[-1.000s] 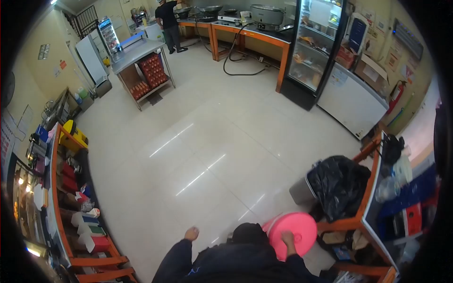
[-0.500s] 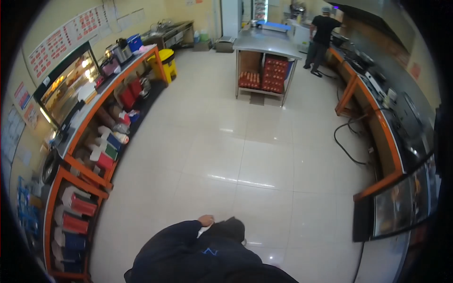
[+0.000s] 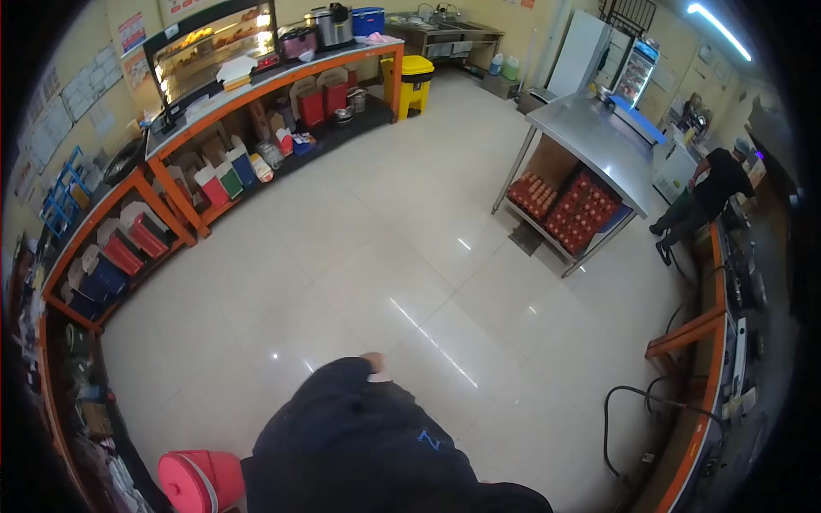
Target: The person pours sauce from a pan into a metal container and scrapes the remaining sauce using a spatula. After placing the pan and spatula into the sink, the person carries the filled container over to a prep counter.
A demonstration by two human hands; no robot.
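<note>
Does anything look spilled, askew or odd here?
No spill stands out, but a thin black hose loops onto the pale tiled floor beside the right-hand orange-framed counter, looking untidy, perhaps a trip hazard.

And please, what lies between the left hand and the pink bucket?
In the head view, the person's dark left sleeve lies across the line from the left hand to the pink bucket.

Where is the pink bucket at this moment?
In the head view, the pink bucket sits at lower left, between the dark jacket and the orange-framed shelving.
</note>
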